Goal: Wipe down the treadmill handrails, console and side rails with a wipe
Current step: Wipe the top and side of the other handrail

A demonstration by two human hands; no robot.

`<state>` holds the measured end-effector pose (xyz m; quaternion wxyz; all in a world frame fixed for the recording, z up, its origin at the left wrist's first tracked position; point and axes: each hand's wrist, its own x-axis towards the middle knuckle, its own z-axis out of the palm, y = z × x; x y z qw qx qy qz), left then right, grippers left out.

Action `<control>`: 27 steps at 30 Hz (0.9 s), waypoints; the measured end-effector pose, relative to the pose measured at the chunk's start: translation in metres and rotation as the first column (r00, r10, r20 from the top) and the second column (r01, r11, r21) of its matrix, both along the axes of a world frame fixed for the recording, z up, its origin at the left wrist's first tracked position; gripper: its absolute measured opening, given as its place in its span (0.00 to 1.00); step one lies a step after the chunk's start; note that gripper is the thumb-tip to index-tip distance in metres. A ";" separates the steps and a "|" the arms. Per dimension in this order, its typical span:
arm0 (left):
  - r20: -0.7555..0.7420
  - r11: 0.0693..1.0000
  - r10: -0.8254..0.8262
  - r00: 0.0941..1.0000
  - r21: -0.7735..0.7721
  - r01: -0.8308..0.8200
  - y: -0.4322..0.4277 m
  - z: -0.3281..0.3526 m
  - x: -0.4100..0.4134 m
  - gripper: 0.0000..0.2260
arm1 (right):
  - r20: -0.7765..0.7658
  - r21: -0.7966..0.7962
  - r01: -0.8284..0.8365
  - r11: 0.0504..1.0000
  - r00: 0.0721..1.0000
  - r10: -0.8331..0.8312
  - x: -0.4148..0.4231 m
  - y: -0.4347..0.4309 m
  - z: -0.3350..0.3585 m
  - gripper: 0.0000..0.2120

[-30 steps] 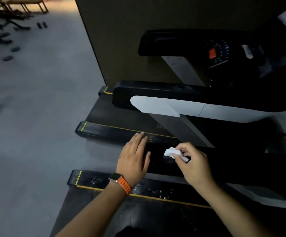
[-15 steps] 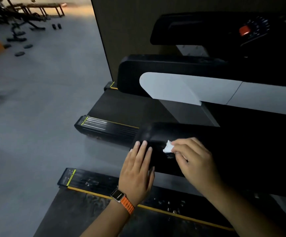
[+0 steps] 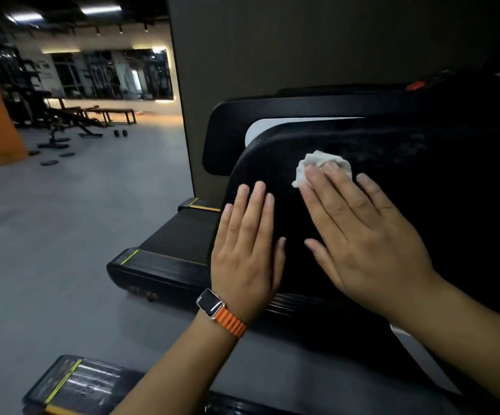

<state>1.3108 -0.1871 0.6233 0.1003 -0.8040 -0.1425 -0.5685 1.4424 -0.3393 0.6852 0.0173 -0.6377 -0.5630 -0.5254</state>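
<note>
A crumpled white wipe (image 3: 322,166) lies on the broad black handrail (image 3: 269,166) of the nearest treadmill. My right hand (image 3: 359,235) presses the wipe flat with straight fingers, the fingertips on top of it. My left hand (image 3: 248,250), with an orange-strapped watch on the wrist, rests flat on the handrail's near left edge, fingers straight. Behind it a second black handrail (image 3: 228,127) with a white panel (image 3: 260,128) shows. The console (image 3: 416,85) with an orange button is dim at the upper right.
Black side rails with yellow stripes (image 3: 153,265) run low to the left, another at the bottom left (image 3: 72,381). A brown partition wall (image 3: 272,46) stands behind the treadmills. Grey gym floor stretches left toward benches (image 3: 93,115) and weight plates.
The view has risen and come close to the handrail. My right hand went from pinching the wipe to pressing it flat, higher up the rail. My left hand stayed flat beside it.
</note>
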 end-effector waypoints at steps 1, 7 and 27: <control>-0.005 1.000 0.007 1.000 0.006 -0.007 0.001 -0.001 0.001 0.25 | -0.005 0.009 0.025 1.000 1.000 -0.025 -0.001 0.001 0.005 0.34; -0.039 0.997 0.041 0.998 0.060 -0.038 0.009 -0.004 0.002 0.26 | -0.015 -0.004 0.057 0.998 0.998 -0.057 -0.008 0.011 0.018 0.38; -0.036 1.000 0.021 0.999 0.011 -0.020 -0.001 -0.002 -0.006 0.25 | 0.047 0.108 0.153 0.982 0.986 -0.158 0.007 -0.005 0.028 0.41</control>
